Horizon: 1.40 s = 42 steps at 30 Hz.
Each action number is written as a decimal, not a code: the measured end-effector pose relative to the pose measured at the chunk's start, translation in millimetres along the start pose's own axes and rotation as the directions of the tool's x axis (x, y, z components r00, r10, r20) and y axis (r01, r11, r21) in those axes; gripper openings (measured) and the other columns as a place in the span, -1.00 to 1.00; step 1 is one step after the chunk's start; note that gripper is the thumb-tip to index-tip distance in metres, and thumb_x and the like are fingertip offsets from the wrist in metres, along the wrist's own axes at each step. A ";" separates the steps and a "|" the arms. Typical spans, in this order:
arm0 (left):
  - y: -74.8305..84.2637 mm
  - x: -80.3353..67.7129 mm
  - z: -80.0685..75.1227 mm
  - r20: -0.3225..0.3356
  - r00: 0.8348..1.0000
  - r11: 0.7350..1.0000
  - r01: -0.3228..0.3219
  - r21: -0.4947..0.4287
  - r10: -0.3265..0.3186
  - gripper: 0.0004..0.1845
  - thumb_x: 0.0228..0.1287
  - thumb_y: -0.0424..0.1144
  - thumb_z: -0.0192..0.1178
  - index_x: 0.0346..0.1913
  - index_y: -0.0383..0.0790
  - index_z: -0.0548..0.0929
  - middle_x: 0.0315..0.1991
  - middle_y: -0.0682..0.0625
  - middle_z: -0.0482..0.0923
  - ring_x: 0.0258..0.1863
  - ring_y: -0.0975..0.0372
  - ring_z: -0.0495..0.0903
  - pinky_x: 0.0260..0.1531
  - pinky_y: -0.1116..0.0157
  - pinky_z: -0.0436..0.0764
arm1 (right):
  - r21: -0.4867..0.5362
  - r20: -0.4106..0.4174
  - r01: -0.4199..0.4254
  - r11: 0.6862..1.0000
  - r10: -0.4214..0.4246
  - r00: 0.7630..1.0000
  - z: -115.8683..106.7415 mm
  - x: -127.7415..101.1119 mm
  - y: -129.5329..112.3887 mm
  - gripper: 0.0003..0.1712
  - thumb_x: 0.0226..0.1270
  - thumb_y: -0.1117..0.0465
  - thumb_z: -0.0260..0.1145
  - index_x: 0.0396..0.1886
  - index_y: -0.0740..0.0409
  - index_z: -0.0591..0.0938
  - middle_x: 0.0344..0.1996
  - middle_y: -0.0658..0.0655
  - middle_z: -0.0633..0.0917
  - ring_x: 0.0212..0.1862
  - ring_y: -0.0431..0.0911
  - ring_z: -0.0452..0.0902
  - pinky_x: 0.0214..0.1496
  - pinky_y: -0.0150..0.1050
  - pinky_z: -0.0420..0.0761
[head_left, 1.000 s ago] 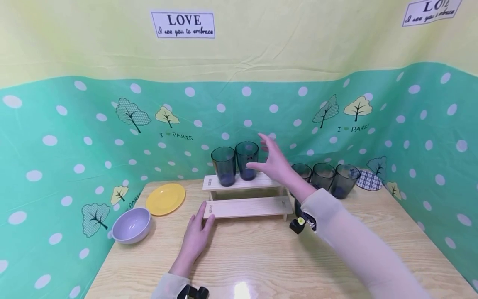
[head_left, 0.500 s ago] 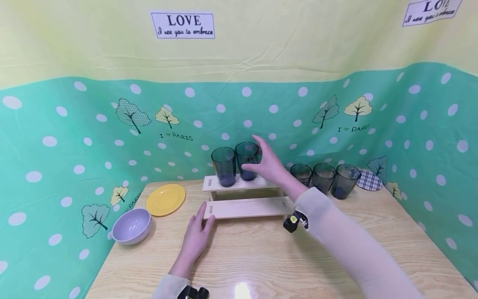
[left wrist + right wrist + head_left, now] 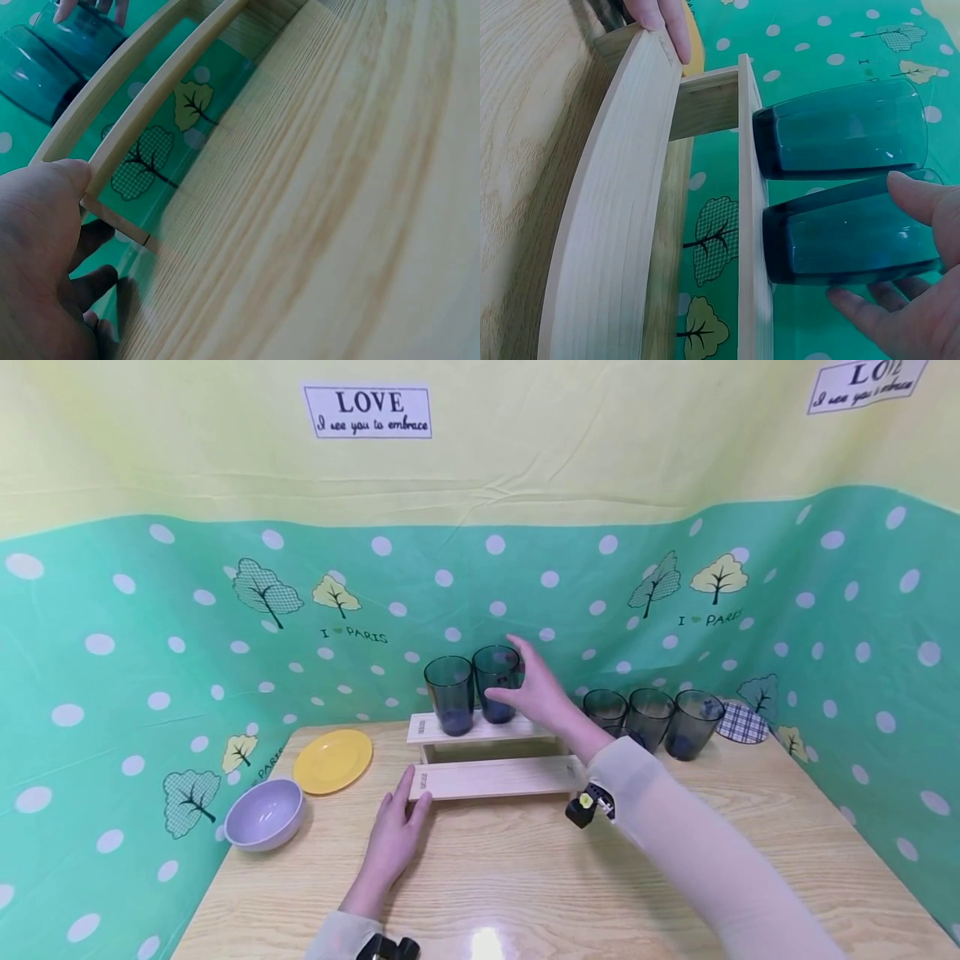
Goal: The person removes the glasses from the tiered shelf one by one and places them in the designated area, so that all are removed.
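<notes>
A two-tier wooden rack stands at the back of the table. Two dark blue-green glasses stand upright on its upper tier, the left glass close beside the right glass. My right hand is round the right glass, thumb in front and fingers behind. In the right wrist view that thumb lies over the side of the glass near its rim. My left hand holds the left front corner of the lower tier. Its thumb touches the tier's end in the left wrist view.
Several similar glasses stand right of the rack, including a tilted-looking one; my right forearm partly hides others. A checked round mat lies behind them. A yellow plate and a lilac bowl sit at left. A patterned cloth hangs behind.
My right hand has moved left from beside the right glass until its fingers and thumb are round it. The left hand and the glasses have stayed put.
</notes>
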<state>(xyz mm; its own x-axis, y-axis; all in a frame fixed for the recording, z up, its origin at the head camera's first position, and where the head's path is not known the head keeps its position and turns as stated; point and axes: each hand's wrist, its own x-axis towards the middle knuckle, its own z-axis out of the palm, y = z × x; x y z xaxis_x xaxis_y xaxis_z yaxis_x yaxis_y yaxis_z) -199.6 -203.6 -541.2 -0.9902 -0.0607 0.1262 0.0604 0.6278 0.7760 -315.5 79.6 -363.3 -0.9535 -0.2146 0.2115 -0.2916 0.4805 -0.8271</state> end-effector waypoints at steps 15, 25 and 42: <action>2.4 1.3 1.6 -0.001 1.000 1.000 -0.001 -0.004 0.001 -0.23 0.78 0.18 0.04 0.80 -0.07 0.17 0.68 -0.31 0.26 0.65 -0.50 0.01 0.56 -0.47 0.10 | -0.061 -0.026 -0.010 0.998 0.008 1.000 -0.8 -0.5 0.6 0.11 0.47 -0.01 0.61 0.81 -0.01 0.18 0.71 0.24 0.26 0.61 0.23 0.31 0.55 0.21 0.48; 2.6 0.6 2.4 0.001 1.000 1.000 0.006 0.002 -0.006 -0.24 0.78 0.18 0.03 0.81 -0.03 0.16 0.69 -0.31 0.24 0.65 -0.49 0.01 0.56 -0.47 0.10 | -0.066 -0.075 -0.018 0.998 0.013 0.997 0.5 -7.9 1.3 0.09 0.43 -0.01 0.65 0.78 -0.04 0.24 0.68 0.20 0.31 0.56 0.20 0.37 0.48 0.23 0.55; 1.9 0.1 0.4 0.004 1.000 1.000 0.006 0.003 -0.006 -0.22 0.78 0.20 0.03 0.81 -0.05 0.15 0.70 -0.30 0.22 0.66 -0.48 0.00 0.57 -0.46 0.09 | -0.074 -0.090 -0.004 0.997 -0.003 0.996 -22.6 -37.1 -10.6 0.11 0.38 -0.05 0.68 0.77 -0.08 0.28 0.69 0.16 0.32 0.54 0.21 0.40 0.46 0.24 0.57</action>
<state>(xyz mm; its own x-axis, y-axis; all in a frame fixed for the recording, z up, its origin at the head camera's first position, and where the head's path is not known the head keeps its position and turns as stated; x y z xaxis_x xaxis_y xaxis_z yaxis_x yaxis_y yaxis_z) -199.7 -202.1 -540.0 -0.9910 -0.0619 0.1188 0.0536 0.6295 0.7751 -278.7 101.7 -350.7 -0.9556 -0.1384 0.2603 -0.2930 0.5430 -0.7869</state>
